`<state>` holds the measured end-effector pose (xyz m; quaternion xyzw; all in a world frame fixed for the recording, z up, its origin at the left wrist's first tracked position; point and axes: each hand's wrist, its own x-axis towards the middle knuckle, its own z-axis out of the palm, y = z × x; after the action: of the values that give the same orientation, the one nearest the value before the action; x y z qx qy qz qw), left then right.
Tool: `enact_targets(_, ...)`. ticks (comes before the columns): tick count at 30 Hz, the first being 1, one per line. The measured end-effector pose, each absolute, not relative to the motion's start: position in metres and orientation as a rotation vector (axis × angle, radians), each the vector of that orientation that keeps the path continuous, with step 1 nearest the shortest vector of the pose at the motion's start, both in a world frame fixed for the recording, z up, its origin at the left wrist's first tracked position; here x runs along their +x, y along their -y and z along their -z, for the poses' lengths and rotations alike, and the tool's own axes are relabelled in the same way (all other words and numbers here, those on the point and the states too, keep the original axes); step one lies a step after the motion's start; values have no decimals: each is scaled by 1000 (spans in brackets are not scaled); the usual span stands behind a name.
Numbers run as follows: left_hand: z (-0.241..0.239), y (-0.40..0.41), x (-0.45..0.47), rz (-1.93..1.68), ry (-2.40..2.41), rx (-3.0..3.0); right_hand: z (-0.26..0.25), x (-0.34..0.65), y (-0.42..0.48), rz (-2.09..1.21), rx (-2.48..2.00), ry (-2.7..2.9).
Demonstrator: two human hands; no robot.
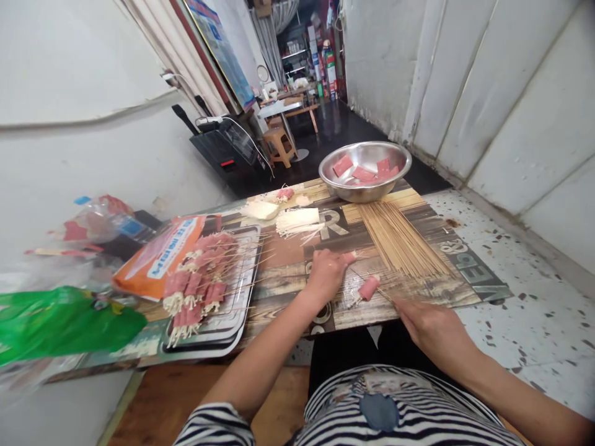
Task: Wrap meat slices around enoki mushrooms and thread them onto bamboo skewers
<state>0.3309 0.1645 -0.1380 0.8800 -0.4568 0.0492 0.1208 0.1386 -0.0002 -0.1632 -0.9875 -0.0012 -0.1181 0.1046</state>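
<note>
The left hand (pixel 326 274) pinches one pink roll (pixel 350 257); the right hand (pixel 430 326) pinches one stick (pixel 385 296) at another roll (pixel 369 287). Past them: one bowl (pixel 357 193), one letter "R" (pixel 331 225) on the counter (pixel 275 282).

Left of my left hand (pixel 328 272), green bag (pixel 69 325) cut off at frame edge; skewer (pixel 385 294) end hidden by my right hand (pixel 432 325).

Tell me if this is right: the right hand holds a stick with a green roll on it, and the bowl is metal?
Almost! The roll is pink, not green, as the head view shows. The right hand does hold the stick, and the bowl is metal.
</note>
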Motion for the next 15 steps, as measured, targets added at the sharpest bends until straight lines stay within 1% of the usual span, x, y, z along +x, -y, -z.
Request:
enact_targets(5,134,-163,332,-104,1332,2562,172,135,2,456,-3017,67)
enact_targets(10,132,-161,333,-43,1322,2583,176,134,2,595,-3027,110)
enact_targets(15,129,-161,332,-35,1341,2575,182,135,2,546,-2977,42)
